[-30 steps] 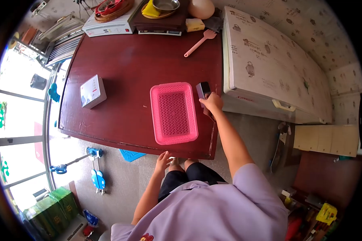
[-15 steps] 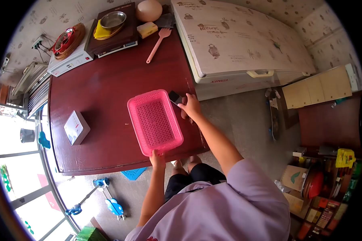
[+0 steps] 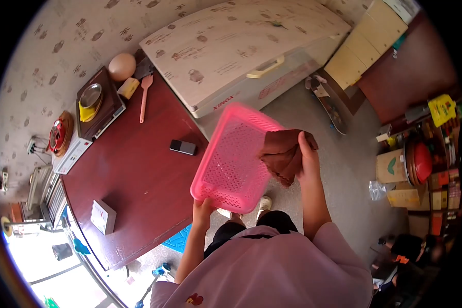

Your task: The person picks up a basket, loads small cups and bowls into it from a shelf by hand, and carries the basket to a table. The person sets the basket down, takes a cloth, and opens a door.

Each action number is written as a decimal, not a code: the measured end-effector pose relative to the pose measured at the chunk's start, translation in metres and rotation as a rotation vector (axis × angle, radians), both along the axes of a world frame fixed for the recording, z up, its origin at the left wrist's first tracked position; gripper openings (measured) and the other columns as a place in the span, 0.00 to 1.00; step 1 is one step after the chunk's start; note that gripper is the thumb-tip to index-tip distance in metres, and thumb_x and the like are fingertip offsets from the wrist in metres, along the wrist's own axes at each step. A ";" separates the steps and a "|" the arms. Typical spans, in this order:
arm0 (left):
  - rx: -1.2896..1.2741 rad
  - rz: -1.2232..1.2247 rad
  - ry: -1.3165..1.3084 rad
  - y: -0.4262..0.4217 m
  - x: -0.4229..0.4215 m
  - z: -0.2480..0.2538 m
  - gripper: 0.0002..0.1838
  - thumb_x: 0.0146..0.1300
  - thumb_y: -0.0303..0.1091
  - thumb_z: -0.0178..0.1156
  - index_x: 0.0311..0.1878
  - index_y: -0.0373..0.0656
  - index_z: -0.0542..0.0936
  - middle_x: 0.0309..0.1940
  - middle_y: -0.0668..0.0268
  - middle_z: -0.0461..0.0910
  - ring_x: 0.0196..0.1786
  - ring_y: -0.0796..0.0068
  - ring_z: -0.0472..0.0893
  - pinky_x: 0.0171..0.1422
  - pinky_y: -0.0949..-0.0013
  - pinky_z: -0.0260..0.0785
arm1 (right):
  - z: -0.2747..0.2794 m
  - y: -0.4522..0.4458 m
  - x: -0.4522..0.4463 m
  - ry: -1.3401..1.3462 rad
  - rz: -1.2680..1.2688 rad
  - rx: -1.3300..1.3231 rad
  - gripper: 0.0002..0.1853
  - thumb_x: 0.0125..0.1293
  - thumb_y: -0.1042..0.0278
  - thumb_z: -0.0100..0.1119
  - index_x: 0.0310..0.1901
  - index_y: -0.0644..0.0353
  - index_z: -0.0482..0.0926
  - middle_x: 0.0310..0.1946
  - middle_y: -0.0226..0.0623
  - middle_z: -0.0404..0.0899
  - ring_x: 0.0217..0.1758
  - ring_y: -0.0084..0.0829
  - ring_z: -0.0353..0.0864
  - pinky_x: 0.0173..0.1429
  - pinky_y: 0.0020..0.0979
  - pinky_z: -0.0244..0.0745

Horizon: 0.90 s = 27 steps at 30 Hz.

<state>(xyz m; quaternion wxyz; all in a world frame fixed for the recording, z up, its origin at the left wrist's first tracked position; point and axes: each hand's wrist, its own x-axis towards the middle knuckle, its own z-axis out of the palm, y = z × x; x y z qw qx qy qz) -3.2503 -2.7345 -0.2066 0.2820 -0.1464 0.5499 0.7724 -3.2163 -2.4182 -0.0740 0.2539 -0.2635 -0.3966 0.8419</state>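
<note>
My left hand (image 3: 203, 208) grips the near end of a pink perforated basket (image 3: 231, 149), which is lifted and tilted off the table's right edge. A crumpled brown cloth (image 3: 282, 154) hangs from my right hand (image 3: 309, 156), overlapping the basket's right side. On the red-brown table (image 3: 138, 164) a small black and grey device (image 3: 183, 147) lies flat. Nearer the table's left end stands a white box (image 3: 103, 217).
A pink spatula (image 3: 145, 97), a yellow block (image 3: 128, 88) and a metal bowl (image 3: 91, 96) are at the table's back. Beyond the table stands a white chest freezer (image 3: 231, 97). A skateboard (image 3: 329, 108) is on the floor, and shelves with goods are at right.
The basket has been raised from the table and moved right, held in my left hand. My right hand has left the black device and now holds up the brown cloth. The view has turned right.
</note>
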 end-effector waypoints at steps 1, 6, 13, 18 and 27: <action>0.032 -0.096 0.009 0.019 0.005 0.007 0.19 0.64 0.25 0.48 0.59 0.38 0.72 0.50 0.58 0.80 0.48 0.64 0.83 0.50 0.61 0.79 | 0.005 0.016 0.023 -0.002 -0.079 0.042 0.21 0.66 0.54 0.65 0.51 0.61 0.75 0.48 0.35 0.78 0.51 0.28 0.78 0.57 0.32 0.75; 0.086 -0.453 0.023 0.134 0.057 0.041 0.20 0.65 0.25 0.49 0.61 0.38 0.71 0.53 0.58 0.80 0.49 0.62 0.83 0.52 0.62 0.78 | 0.035 0.098 0.157 0.036 -0.388 0.220 0.18 0.71 0.57 0.59 0.52 0.64 0.76 0.49 0.37 0.79 0.53 0.29 0.78 0.58 0.33 0.74; 0.210 -0.852 -0.063 0.310 0.187 0.058 0.29 0.67 0.28 0.50 0.71 0.42 0.59 0.59 0.58 0.77 0.51 0.59 0.83 0.57 0.59 0.75 | 0.031 0.233 0.368 -0.083 -0.744 0.290 0.22 0.71 0.54 0.57 0.56 0.65 0.75 0.53 0.39 0.78 0.56 0.31 0.77 0.60 0.32 0.74; 0.258 -1.015 -0.131 0.419 0.281 0.072 0.25 0.67 0.30 0.52 0.68 0.43 0.67 0.57 0.62 0.78 0.53 0.66 0.82 0.59 0.59 0.75 | 0.025 0.295 0.483 -0.167 -0.933 0.366 0.20 0.71 0.54 0.58 0.54 0.62 0.74 0.51 0.38 0.78 0.54 0.31 0.78 0.56 0.32 0.75; 0.262 -1.262 -0.143 0.573 0.348 0.114 0.32 0.62 0.28 0.56 0.70 0.46 0.62 0.60 0.65 0.74 0.57 0.70 0.79 0.59 0.60 0.75 | 0.050 0.396 0.568 -0.070 -1.181 0.467 0.34 0.74 0.41 0.45 0.68 0.63 0.63 0.63 0.46 0.71 0.63 0.41 0.75 0.62 0.40 0.74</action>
